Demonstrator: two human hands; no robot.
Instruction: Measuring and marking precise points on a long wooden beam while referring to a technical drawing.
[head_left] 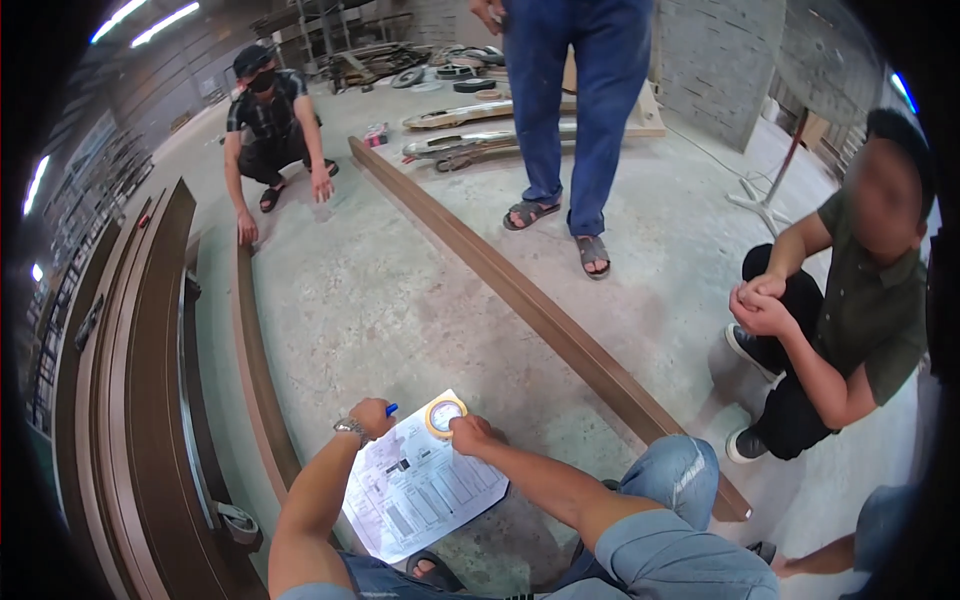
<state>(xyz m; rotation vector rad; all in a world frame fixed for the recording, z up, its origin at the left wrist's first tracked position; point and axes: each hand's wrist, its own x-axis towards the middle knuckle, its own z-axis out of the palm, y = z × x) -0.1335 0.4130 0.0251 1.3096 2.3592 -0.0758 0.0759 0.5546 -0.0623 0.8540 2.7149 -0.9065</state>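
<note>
A sheet of paper with printed drawings [425,490] is spread out low in front of me, above the floor or on it; I cannot tell which. My left hand [370,419], with a watch on its wrist, is closed at the sheet's upper left edge. From its fist sticks the blue end of a pen [391,409]. At the sheet's upper right corner is a roll of yellow tape [432,418]. My right hand [474,436] grips its near right edge, with the fingertips partly hidden.
A long brown profile [500,275] crosses the floor diagonally; another [245,330] lies left, touched by a crouching person [268,120]. Brown boards [150,380] are stacked far left. One person [580,90] stands ahead; another [850,290] squats right, hands together.
</note>
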